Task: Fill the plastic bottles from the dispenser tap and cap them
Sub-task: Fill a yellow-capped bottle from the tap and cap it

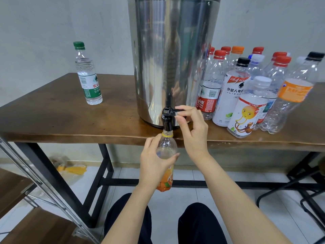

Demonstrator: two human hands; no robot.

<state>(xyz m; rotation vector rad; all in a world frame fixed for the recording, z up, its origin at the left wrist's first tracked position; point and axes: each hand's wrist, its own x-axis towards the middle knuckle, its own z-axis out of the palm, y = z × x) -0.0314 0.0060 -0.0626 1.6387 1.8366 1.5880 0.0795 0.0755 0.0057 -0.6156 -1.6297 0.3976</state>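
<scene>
While your left hand is gripping the clear plastic bottle with orange label under the black tap of the steel dispenser, your right hand is pinching its lever. If the neck is drifting off the spout, water may be spilling.

**Open bottle held under the tap**

The left hand grips an uncapped orange-label bottle below the near edge of the bench, its yellow-ringed mouth right under the black tap. The right hand pinches the tap lever between thumb and fingers. The steel dispenser stands on the bench. A green-capped bottle stands alone to the left, and a cluster of capped bottles crowds the right.
</scene>
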